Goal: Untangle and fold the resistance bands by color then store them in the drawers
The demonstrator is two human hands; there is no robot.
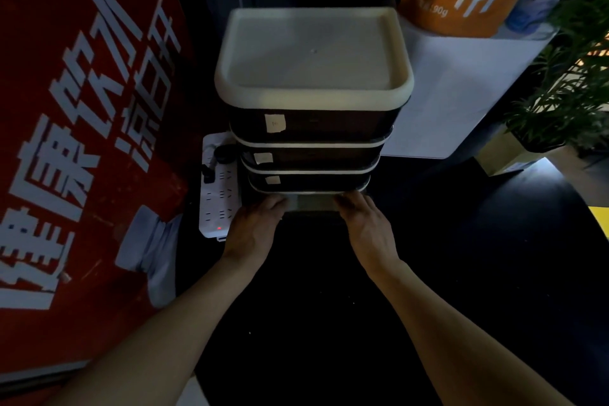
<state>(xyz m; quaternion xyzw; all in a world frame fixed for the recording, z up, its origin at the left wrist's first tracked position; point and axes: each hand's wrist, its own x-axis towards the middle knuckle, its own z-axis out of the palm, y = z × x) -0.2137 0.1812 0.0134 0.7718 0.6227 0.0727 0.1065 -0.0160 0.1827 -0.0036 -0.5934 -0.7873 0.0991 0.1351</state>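
Note:
A stack of dark drawers [309, 128] with a white tray-like top stands on the dark floor, each drawer front bearing a small paper label. The lowest drawer [311, 203] sits slightly out at the bottom of the stack. My left hand [255, 224] touches its front at the left, fingers stretched forward onto it. At the right of the same front rests my right hand [362, 217], fingertips on the edge. No resistance band is visible; the drawer's inside is too dark to read.
A white power strip [217, 194] with plugs lies on the floor just left of the stack. A large red board with white characters [82, 142] leans at the left. A white cabinet [461, 82] and a potted plant [566, 76] stand at the right.

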